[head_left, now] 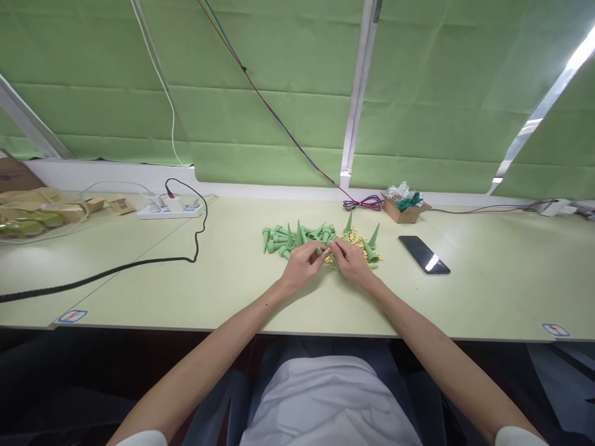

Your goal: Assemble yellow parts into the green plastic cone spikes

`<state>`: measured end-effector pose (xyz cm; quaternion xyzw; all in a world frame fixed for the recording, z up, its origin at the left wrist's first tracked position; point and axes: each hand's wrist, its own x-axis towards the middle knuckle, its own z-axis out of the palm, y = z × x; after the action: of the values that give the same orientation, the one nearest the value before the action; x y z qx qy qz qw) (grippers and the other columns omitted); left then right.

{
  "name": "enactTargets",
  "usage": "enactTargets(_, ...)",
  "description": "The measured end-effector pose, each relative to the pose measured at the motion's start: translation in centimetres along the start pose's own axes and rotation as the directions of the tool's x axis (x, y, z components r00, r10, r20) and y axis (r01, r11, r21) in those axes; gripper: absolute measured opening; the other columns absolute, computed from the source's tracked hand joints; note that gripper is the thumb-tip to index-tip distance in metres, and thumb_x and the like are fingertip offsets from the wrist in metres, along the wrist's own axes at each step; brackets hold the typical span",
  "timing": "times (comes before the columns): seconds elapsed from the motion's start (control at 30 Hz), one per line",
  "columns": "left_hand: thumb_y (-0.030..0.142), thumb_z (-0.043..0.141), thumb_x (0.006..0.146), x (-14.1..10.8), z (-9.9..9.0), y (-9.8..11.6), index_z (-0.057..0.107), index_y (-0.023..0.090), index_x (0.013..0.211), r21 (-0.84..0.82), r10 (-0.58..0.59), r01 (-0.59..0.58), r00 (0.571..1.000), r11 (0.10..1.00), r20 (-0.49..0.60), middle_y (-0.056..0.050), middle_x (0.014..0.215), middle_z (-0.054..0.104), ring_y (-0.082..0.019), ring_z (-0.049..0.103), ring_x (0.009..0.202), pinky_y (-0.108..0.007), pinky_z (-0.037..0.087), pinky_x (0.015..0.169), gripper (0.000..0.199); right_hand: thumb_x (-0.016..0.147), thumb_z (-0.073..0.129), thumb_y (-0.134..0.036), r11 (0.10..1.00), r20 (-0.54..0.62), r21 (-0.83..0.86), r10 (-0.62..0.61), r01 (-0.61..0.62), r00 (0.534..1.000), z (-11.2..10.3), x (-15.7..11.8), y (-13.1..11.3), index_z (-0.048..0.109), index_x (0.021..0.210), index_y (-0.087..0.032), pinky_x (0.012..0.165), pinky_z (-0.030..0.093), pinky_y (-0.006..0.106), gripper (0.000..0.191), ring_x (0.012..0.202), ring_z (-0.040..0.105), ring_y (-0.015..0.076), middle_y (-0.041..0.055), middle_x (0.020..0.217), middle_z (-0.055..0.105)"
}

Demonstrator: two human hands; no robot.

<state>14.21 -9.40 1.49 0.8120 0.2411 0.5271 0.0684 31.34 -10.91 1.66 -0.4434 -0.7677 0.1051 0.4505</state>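
A heap of green plastic cones (290, 238) lies on the pale green table (232, 279), with a smaller heap of little yellow pieces (356, 238) and a few upright cones beside it on the right. My left hand (302, 266) and my right hand (352, 263) meet in front of the heaps, fingertips together. The left fingers pinch a green cone (320, 251); the right fingers pinch a small yellow piece (331, 257) against it. What exactly sits between the fingertips is too small to make out clearly.
A black phone (424, 254) lies to the right. A small cardboard box (405, 209) with wrapped green items stands behind it. A white power strip (170, 209) with a black cable (116, 269) lies at the left, beside bagged goods (32, 217). Coloured wires (362, 202) run along the back.
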Motion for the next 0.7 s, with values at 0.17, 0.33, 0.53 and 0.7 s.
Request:
enactTargets(0.17,0.026,0.057,0.094,0.0,0.0,0.1,0.064,0.017,0.091,-0.001,0.032,-0.032,0.999,0.999,0.006,-0.003,0.082,0.070,-0.008,0.057,0.056,-0.022,0.046,0.054,0.012,0.101,0.033,-0.040,1.000,-0.002,-0.024,-0.008,0.008,1.000,0.1,0.0,0.2,0.036,0.070,-0.023,0.058,0.031,0.027,0.036,0.055,0.040,0.0146,-0.0024,0.060,0.042)
enactTargets(0.33,0.025,0.054,0.095,-0.1,-0.1,0.1,0.065,0.018,0.092,0.024,0.074,-0.074,0.997,0.997,0.033,-0.003,0.082,0.069,-0.009,0.057,0.058,-0.023,0.047,0.057,0.013,0.101,0.032,-0.042,0.999,-0.006,-0.048,-0.012,0.011,1.000,0.0,0.0,0.2,0.037,0.068,-0.022,0.058,0.032,0.027,0.039,0.053,0.040,0.0140,-0.0019,0.058,0.045)
enactTargets(0.53,0.017,0.052,0.094,-0.3,0.0,-0.5,0.065,0.018,0.099,0.039,0.151,-0.153,0.987,0.987,0.055,-0.006,0.089,0.071,-0.014,0.065,0.073,-0.026,0.052,0.064,0.014,0.102,0.030,-0.043,0.998,0.004,-0.056,-0.017,0.017,1.000,0.0,-0.1,0.3,0.038,0.065,-0.022,0.058,0.032,0.028,0.043,0.052,0.040,0.0136,-0.0016,0.056,0.045)
enactTargets(0.7,0.013,0.052,0.093,-0.5,0.1,-1.0,0.064,0.018,0.101,0.038,0.180,-0.183,0.981,0.982,0.077,-0.008,0.095,0.072,-0.016,0.068,0.084,-0.028,0.054,0.071,0.015,0.101,0.030,-0.043,0.999,0.005,-0.051,0.005,-0.005,1.000,0.0,0.0,0.2,0.034,0.063,-0.022,0.056,0.030,0.029,0.044,0.050,0.037,0.0135,-0.0020,0.053,0.041)
